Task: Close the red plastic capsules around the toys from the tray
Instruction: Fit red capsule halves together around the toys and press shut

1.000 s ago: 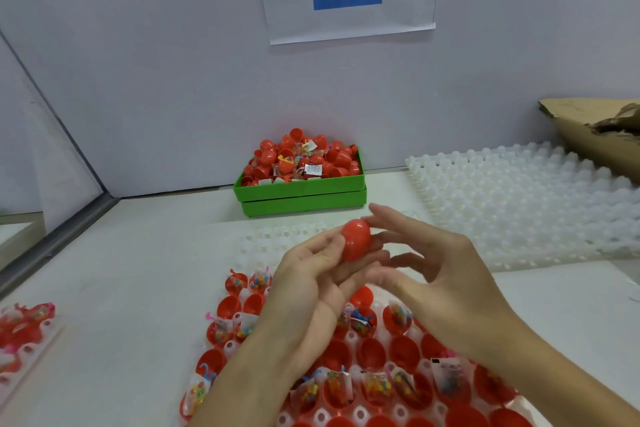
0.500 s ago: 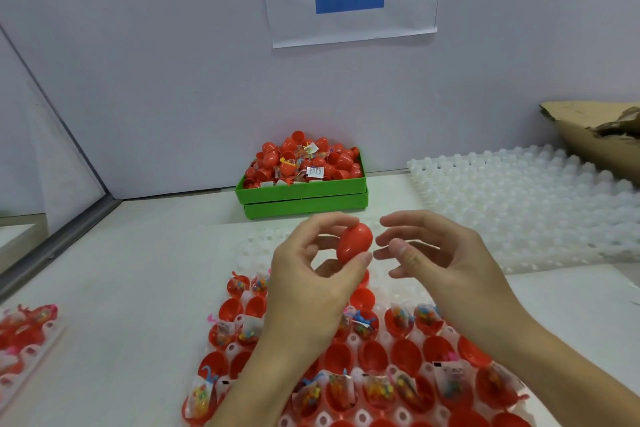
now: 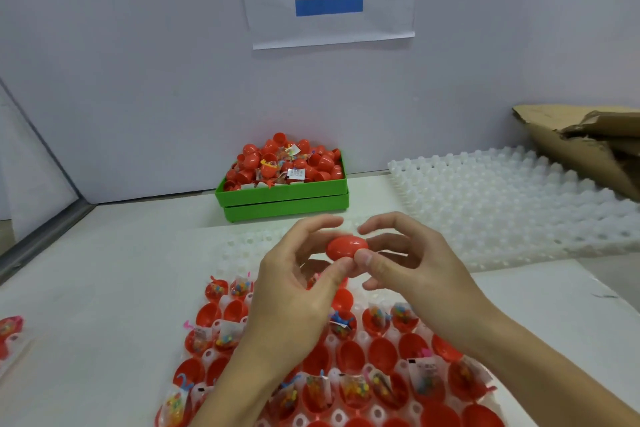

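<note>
Left hand [image 3: 294,291] and right hand [image 3: 412,263] pinch red capsule [image 3: 346,247] above tray [image 3: 239,246]; green box [image 3: 284,196] behind.

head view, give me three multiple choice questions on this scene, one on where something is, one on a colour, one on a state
1. Where does the green bin stand?
A. against the back wall, beyond the hands
B. on the cardboard at right
C. on the near tray

2. What colour is the bar on the wall sign?
A. red
B. blue
C. green

3. What state is the capsule between the hands in?
A. two separate halves
B. lying in a tray cell
C. closed, held in the air

Answers:
1 A: the bin sits at the foot of the wall, behind the left hand and right hand.
2 B: a blue rectangle lies under the black characters.
3 C: the capsule shows one whole red shell, pinched by fingertips of both hands above the tray.
</note>
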Demonstrator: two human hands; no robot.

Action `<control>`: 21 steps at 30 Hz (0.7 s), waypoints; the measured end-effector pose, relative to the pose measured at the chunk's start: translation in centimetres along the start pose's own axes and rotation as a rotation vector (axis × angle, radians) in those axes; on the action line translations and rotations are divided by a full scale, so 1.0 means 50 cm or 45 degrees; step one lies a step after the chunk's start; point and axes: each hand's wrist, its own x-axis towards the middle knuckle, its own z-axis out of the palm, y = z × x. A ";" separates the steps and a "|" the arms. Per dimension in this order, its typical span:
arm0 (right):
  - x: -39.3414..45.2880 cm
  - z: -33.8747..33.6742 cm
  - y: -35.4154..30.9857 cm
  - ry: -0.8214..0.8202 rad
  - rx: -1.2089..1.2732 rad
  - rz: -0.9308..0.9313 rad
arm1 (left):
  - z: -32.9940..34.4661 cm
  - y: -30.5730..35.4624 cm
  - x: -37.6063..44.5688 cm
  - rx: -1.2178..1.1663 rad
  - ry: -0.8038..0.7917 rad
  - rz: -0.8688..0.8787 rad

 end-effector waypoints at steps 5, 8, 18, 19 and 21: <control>0.004 -0.007 -0.012 -0.086 -0.190 -0.046 | -0.002 -0.008 0.004 -0.029 -0.002 -0.128; 0.021 -0.034 -0.015 0.006 -0.097 0.070 | 0.002 -0.015 0.004 -0.011 0.006 -0.153; 0.264 -0.288 -0.010 0.764 0.661 0.301 | 0.004 -0.031 0.009 0.000 0.043 -0.092; 0.294 -0.322 -0.016 0.861 0.655 0.289 | 0.005 -0.035 0.011 0.002 0.055 -0.086; 0.350 -0.393 -0.026 1.025 0.721 0.256 | 0.006 -0.045 0.013 0.023 0.079 -0.070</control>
